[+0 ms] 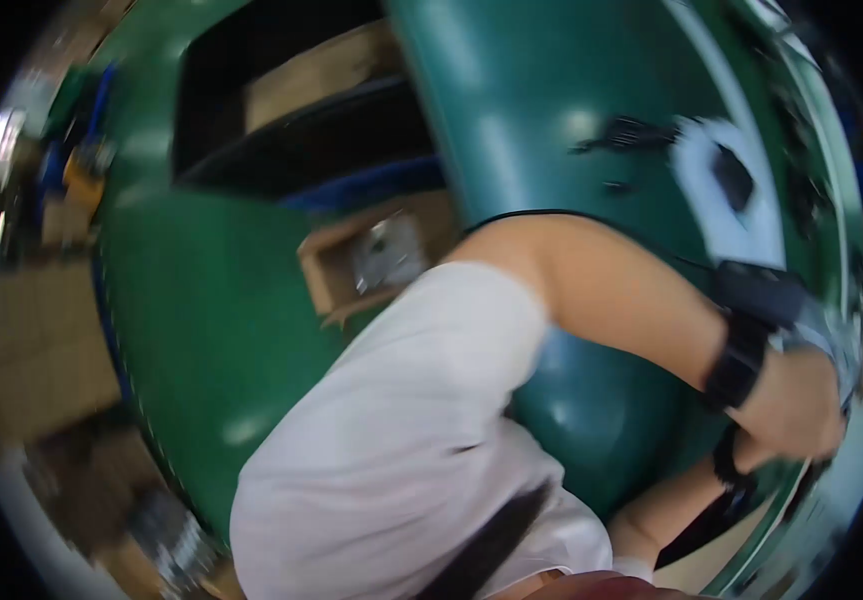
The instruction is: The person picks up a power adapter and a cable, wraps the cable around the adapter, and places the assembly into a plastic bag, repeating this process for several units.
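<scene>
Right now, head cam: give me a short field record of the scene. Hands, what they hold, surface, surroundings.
view: tilted and motion-blurred, so detail is limited
surface: green table
one hand: black wrist strap, closed at the table's right edge; which hand it is, and any held item, cannot be told
other hand: hidden below it; only a forearm with a black band shows
clothing: white sleeve
on table: white flat piece with a dark patch, small dark bits
floor side: open cardboard box with shiny contents
</scene>
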Motion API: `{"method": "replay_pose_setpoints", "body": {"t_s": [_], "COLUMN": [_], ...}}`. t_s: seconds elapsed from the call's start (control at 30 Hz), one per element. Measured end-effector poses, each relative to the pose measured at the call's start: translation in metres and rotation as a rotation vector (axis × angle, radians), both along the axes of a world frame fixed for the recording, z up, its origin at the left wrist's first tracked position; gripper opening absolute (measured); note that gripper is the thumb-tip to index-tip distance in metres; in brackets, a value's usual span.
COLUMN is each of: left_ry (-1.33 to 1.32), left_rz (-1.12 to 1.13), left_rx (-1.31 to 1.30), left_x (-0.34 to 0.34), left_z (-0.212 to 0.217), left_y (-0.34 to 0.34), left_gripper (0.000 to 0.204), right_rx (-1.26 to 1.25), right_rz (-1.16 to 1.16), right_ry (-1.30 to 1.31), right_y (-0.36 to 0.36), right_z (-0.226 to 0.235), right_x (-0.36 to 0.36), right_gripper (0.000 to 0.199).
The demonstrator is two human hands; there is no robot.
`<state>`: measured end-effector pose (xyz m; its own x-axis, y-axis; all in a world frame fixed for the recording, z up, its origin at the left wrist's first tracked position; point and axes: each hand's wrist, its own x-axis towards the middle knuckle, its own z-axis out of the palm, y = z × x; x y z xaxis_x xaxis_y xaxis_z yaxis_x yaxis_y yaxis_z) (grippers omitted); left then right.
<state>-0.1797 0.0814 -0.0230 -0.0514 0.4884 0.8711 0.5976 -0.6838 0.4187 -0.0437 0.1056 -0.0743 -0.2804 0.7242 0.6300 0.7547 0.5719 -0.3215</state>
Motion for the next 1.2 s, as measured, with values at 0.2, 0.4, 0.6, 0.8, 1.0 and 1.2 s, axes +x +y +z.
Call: {"method": "replay_pose_setpoints", "body": {"t_s": [0.2, 0.4, 0.6, 0.8, 1.0, 1.2], "left_ry": [0.142, 0.038, 0.227, 0.182, -0.477, -0.167], "left_rz": [-0.019, -0.143, -0.276, -0.338, -0.614, -0.304], "left_rx": [0.019, -0.095, -0.117, -0.221, -0.683, -0.543], "left_x": [-0.047, -0.054, -0.041, -0.04, -0.056, -0.066], "left_z": [0.023, 0.024, 0.011, 0.016, 0.022, 0.021], "left_y": [-0.018, -0.012, -0.018, -0.013, 0.002, 0.014], "left_gripper": [0.021, 0.016, 0.013, 0.01, 0.018, 0.018], "right_rx": [0.216, -0.053, -0.285, -0.912, -1.075, -1.041], "right_rz": [0.049, 0.143, 0.135, 0.416, 0.502, 0.863], "right_ry": [-0.015, -0.025, 0.198, 1.102, 1.428, 1.628], "right_y": [-0.005, -0.029, -0.013, -0.013, -0.004, -0.024], "right_z": [0.025, 0.057, 0.059, 0.078, 0.075, 0.094], "right_x": [-0.034, -0.046, -0.036, -0.008, 0.006, 0.01], "right_gripper": [0.027, 0.024, 0.024, 0.028, 0.036, 0.042]}}
